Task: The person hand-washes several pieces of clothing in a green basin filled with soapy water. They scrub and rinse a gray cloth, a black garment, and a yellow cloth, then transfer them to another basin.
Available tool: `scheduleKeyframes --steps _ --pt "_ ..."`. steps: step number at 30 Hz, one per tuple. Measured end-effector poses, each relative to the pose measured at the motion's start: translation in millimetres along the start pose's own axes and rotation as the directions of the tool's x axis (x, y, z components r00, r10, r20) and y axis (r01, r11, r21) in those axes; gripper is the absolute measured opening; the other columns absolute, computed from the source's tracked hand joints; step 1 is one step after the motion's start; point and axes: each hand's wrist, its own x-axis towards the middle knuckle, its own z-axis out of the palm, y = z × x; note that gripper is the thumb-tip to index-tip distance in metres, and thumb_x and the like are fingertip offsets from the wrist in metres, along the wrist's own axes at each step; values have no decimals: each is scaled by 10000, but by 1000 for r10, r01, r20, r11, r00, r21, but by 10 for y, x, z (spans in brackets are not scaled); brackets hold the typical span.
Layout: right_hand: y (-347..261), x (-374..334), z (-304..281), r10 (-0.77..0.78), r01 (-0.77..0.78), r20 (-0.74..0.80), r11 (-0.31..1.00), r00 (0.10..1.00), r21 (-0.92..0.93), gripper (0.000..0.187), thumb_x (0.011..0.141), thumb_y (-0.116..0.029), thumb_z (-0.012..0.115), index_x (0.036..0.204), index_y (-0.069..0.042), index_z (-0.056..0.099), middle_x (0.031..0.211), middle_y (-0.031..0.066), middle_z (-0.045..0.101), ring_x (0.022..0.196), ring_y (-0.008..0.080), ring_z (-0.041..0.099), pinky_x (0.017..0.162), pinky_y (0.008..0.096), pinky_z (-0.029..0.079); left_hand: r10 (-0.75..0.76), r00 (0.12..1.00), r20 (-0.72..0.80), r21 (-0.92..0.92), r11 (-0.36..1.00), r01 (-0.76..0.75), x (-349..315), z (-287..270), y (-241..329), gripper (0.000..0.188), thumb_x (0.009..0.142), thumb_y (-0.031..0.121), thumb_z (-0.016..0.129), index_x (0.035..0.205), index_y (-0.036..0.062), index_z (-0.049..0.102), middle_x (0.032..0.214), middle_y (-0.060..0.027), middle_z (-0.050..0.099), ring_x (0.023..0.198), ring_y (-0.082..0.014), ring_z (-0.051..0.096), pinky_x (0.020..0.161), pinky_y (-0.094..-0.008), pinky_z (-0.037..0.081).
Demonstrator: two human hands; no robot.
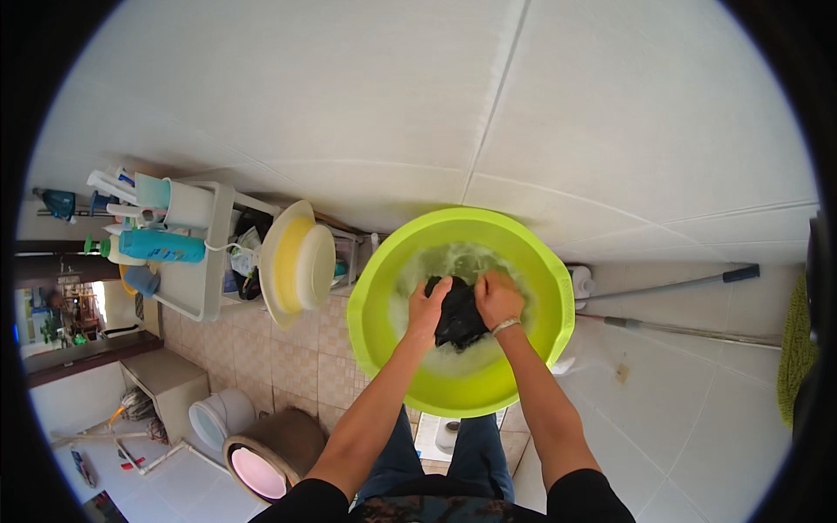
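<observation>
A wet black cloth item (459, 324), perhaps a garment, is bunched up in the middle of a large lime-green basin (384, 235). Around it lies cloudy, foamy water (462, 259). My left hand (427, 307) is closed on the cloth's left side, thumb uppermost. On the other side my right hand (499, 301) is curled into a fist at the cloth's edge, with a bracelet on the wrist. Most of the fingers of both hands are hidden by the cloth or turned under. Which kind of garment it is, I cannot tell.
A shelf rack (215, 261) with bottles stands at the left, a yellow-and-white basin (296, 261) hanging on its side. A white bucket (222, 417) and a brown round container (277, 444) stand at lower left. Long-handled tools (671, 286) lean at the right. A tiled wall (392, 87) rises beyond.
</observation>
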Motion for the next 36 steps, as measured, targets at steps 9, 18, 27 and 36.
scheduleKeyframes --steps 9,18,27,36 --pt "-183 -131 298 254 73 626 891 737 -448 656 1014 -520 451 1589 -320 208 1576 146 333 1374 419 399 1004 616 426 125 962 244 966 51 -252 449 -185 -658 623 1048 380 463 1597 244 201 1645 -167 113 1397 -432 364 1050 -729 263" --pt "-421 -88 298 149 -269 224 565 963 780 343 704 72 531 994 -6 699 967 92 651 889 230 615 846 329 486 -20 984 179 -417 904 94 432 -89 -213 665 937 513 619 1499 213 428 1547 -77 406 1412 -304 363 1160 -530 280" --pt "-1445 -681 -599 -301 296 -70 823 951 485 163 663 -167 705 812 -112 671 800 66 594 751 293 609 626 392 516 293 785 546 -622 770 146 -73 -162 -86 533 954 160 603 1451 45 449 1189 -122 632 998 -224 652 866 -400 537" --pt "12 8 91 -124 124 -42 992 991 -10 157 904 -272 597 844 -129 615 759 115 606 680 359 596 599 471 504 98 988 121 -86 992 -88 13 -14 132 347 871 289 771 1072 61 604 937 -71 629 803 -175 641 698 -356 539"
